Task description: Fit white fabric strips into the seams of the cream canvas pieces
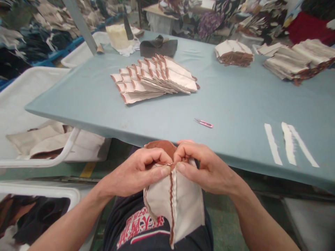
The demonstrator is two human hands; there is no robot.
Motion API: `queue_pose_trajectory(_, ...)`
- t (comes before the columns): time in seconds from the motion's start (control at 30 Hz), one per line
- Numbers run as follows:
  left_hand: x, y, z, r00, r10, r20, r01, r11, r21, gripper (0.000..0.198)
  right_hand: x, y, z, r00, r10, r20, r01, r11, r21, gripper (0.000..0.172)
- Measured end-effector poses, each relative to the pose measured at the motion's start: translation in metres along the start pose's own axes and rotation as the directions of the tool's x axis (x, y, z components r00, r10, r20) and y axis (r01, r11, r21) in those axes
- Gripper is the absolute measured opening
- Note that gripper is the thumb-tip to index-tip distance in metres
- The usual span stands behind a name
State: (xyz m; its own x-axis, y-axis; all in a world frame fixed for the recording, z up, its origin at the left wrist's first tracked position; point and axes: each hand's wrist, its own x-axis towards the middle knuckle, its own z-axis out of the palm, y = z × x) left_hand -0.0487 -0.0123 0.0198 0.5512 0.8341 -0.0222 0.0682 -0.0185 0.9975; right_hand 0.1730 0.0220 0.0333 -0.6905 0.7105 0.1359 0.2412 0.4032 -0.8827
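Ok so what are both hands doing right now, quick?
Left hand: closed, pinching the cream-and-brown sewn fabric piece left of its seam.
Right hand: closed, pinching the same piece's top edge, right of the seam.

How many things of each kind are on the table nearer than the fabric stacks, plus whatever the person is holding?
White strips: 3
Pink snips: 1
Cream-and-brown fabric piece, held in the left hand and right hand: 1
Total: 5
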Motion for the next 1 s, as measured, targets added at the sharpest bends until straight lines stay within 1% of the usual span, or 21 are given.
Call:
queue_pose_trajectory(0.07,-0.001,0.001,-0.002,1.000,-0.021,0.016,0.022,1.000,-0.019,0.023,0.001,-0.004,-0.001,1.000,-0.013,0.021,0.013,1.000,-0.010,0.017)
queue_pose_trajectory(0.2,-0.001,0.005,-0.005,0.998,-0.052,0.038,0.054,0.997,-0.050,0.024,0.004,-0.010,-0.003,0.996,0.051,0.076,-0.056,0.996,0.064,0.018)
queue_pose_trajectory(0.3,-0.001,0.006,-0.007,0.997,-0.061,0.036,0.064,0.995,-0.079,0.029,0.006,-0.010,-0.002,0.996,0.053,0.065,-0.058,0.995,0.075,0.015)
queue_pose_trajectory(0.37,-0.002,0.006,-0.007,0.998,-0.062,0.023,0.064,0.994,-0.093,0.031,0.006,-0.008,0.001,0.999,0.031,0.007,-0.031,0.998,0.048,0.007)
queue_pose_trajectory(0.4,-0.003,0.005,-0.007,0.998,-0.062,0.008,0.063,0.993,-0.097,0.031,0.005,-0.007,0.003,0.999,0.009,-0.051,-0.008,1.000,0.010,0.006)
queue_pose_trajectory(0.47,-0.004,0.005,-0.008,0.998,-0.061,-0.030,0.058,0.995,-0.083,0.028,0.001,-0.006,0.007,0.977,-0.055,-0.206,0.024,0.988,-0.150,0.010)
queue_pose_trajectory(0.5,-0.005,0.004,-0.007,0.998,-0.055,-0.043,0.052,0.997,-0.065,0.026,-0.001,-0.006,0.010,0.960,-0.088,-0.267,0.020,0.969,-0.247,0.011)
queue_pose_trajectory(0.53,-0.005,0.004,-0.007,0.998,-0.044,-0.051,0.042,0.998,-0.043,0.024,-0.004,-0.006,0.012,0.949,-0.108,-0.298,0.006,0.946,-0.325,0.010)
queue_pose_trajectory(0.6,-0.005,0.004,-0.005,0.998,-0.016,-0.060,0.017,1.000,0.008,0.021,-0.009,-0.008,0.016,0.953,-0.096,-0.286,-0.025,0.919,-0.394,0.009)
queue_pose_trajectory(0.67,-0.003,0.003,-0.003,0.997,0.012,-0.081,-0.007,0.998,0.055,0.019,-0.012,-0.009,0.021,0.963,-0.076,-0.259,-0.032,0.921,-0.387,0.013)
queue_pose_trajectory(0.8,-0.001,0.002,0.001,0.990,0.024,-0.139,-0.003,0.989,0.150,0.020,-0.016,-0.012,0.028,0.938,-0.102,-0.332,-0.034,0.925,-0.379,0.014)
queue_pose_trajectory(0.9,-0.001,0.004,0.002,0.987,0.027,-0.158,0.007,0.978,0.210,0.020,-0.016,-0.013,0.030,0.929,-0.055,-0.365,-0.073,0.942,-0.327,0.010)
queue_pose_trajectory(1.0,-0.002,0.006,0.003,0.986,0.047,-0.158,-0.004,0.965,0.263,0.020,-0.016,-0.014,0.029,0.933,-0.013,-0.359,-0.101,0.950,-0.296,0.011)
